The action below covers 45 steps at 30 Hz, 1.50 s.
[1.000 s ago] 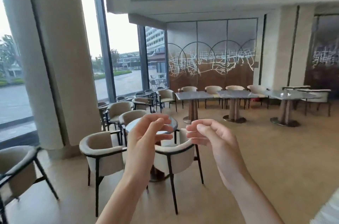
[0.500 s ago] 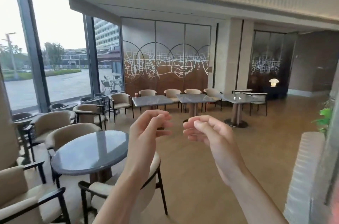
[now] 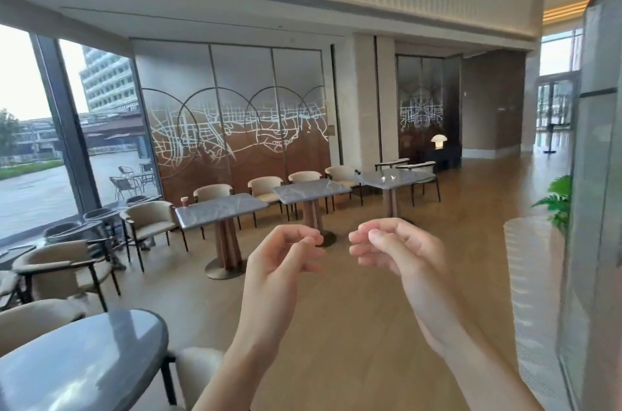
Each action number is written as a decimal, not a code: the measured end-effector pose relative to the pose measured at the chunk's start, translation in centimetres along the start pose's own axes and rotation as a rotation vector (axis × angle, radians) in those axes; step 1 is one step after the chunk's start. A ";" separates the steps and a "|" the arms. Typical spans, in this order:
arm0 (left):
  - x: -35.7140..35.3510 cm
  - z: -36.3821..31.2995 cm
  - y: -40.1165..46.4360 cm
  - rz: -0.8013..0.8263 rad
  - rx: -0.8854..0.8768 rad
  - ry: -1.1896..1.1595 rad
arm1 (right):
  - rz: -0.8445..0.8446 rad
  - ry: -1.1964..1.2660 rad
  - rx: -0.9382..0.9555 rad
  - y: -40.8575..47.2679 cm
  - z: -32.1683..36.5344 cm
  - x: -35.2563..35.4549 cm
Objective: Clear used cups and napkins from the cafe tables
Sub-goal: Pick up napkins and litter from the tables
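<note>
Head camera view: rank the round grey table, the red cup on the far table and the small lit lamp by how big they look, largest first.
1. Round grey table, though it is nearest the camera.
2. and 3. Lit lamp and red cup: both tiny and far off, too alike to rank.

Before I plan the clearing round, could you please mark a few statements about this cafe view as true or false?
1. A cup stands on the left square table. True.
2. The left hand holds a napkin. False: it holds nothing.
3. Small pale items lie on the right square table. True; too small to identify.
4. The right hand rests on the round table. False: it is raised in the air, apart from it.
5. A lit lamp stands at the back. True.
</note>
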State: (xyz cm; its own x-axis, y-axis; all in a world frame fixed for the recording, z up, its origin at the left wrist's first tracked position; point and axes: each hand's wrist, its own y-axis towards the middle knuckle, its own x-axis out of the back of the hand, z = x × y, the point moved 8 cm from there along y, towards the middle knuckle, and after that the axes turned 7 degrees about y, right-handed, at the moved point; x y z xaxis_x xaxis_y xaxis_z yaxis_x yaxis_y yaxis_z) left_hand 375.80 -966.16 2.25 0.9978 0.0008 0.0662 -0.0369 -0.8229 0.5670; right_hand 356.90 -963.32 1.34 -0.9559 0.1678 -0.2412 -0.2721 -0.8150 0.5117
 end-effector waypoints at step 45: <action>-36.5 67.0 84.2 0.000 0.229 -0.318 | -0.428 0.068 -0.132 87.9 -63.5 20.4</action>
State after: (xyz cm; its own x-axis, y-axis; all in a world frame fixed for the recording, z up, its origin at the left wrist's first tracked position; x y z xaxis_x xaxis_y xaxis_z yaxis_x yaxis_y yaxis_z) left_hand 339.98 -1073.56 -7.38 0.9663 -0.1461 -0.2119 -0.0599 -0.9283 0.3670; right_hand 320.56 -1066.70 -10.95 -0.7495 0.4718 -0.4643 -0.6209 -0.7444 0.2459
